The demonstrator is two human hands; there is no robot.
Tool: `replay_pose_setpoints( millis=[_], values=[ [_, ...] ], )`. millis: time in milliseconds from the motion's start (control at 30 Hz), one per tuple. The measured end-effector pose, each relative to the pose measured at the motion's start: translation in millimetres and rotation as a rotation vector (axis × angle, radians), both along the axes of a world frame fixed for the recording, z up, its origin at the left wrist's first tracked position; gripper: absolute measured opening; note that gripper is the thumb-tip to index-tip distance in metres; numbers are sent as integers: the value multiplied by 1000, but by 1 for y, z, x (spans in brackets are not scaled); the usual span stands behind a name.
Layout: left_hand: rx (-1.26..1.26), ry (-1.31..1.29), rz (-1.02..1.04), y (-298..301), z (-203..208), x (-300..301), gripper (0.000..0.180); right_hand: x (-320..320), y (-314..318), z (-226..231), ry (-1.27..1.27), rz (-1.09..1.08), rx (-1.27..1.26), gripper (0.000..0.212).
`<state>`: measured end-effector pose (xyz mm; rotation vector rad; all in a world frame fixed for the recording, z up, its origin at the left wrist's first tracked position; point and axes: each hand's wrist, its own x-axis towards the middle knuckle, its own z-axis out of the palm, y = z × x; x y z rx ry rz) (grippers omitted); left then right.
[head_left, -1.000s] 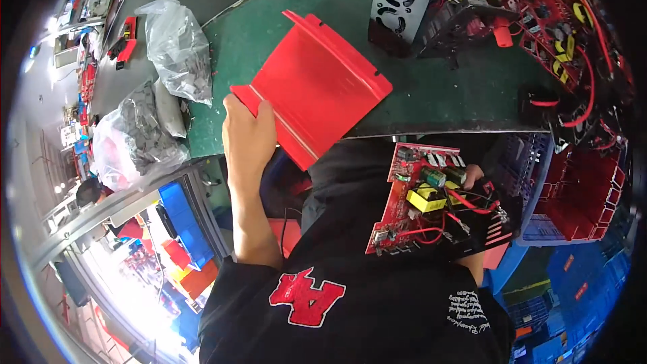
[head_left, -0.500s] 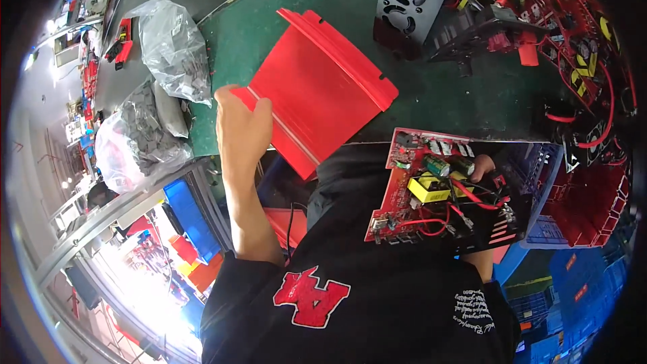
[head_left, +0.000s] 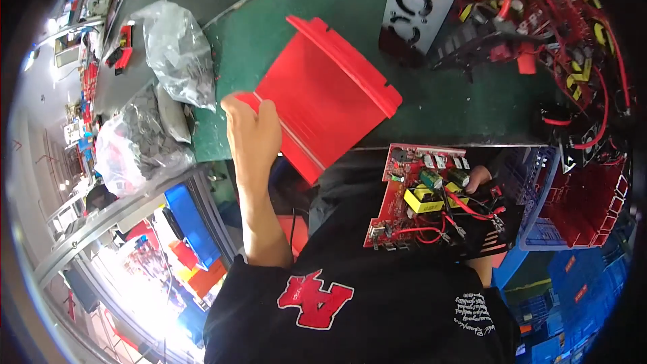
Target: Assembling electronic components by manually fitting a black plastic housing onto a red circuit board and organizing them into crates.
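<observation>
My left hand (head_left: 253, 127) grips the near left edge of a red U-shaped casing shell (head_left: 323, 98), with the thumb over its rim. The shell lies tilted at the front edge of the green bench, its near corner overhanging. My right hand (head_left: 478, 179) holds a red circuit board (head_left: 397, 192) in front of my body, below the bench edge. Yellow transformers (head_left: 424, 201), green capacitors and loose red and black wires stand up from the board. Most of my right hand is hidden behind the board and its parts; only the fingertips show.
A silver end panel (head_left: 418, 7) with fan slots stands at the back of the green bench (head_left: 249, 34). More wired boards (head_left: 586, 40) are piled at the right. Clear plastic bags (head_left: 176, 50) of dark parts lie at the left. A blue crate (head_left: 539, 222) is at the right.
My left hand and the red shell have shifted slightly right and nearer in the picture. The circuit board has dropped and flattened a little, still in my right hand.
</observation>
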<state>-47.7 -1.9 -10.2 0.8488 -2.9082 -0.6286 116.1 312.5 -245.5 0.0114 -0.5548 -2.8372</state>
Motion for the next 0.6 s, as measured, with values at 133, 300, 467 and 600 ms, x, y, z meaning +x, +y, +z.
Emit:
replay_pose_setpoints(
  millis=[133,300,467,600],
  values=[
    [-129,-12,44,2,-7,5,37,-64,13,135,-198,194,777,43],
    [-120,11,6,10,-5,-3,27,-60,44,101,-93,274,677,37],
    [-173,94,-225,-45,-34,15,32,-45,37,79,142,249,747,32],
    [231,159,97,-32,13,10,39,-36,37,82,39,192,750,30]
  ],
)
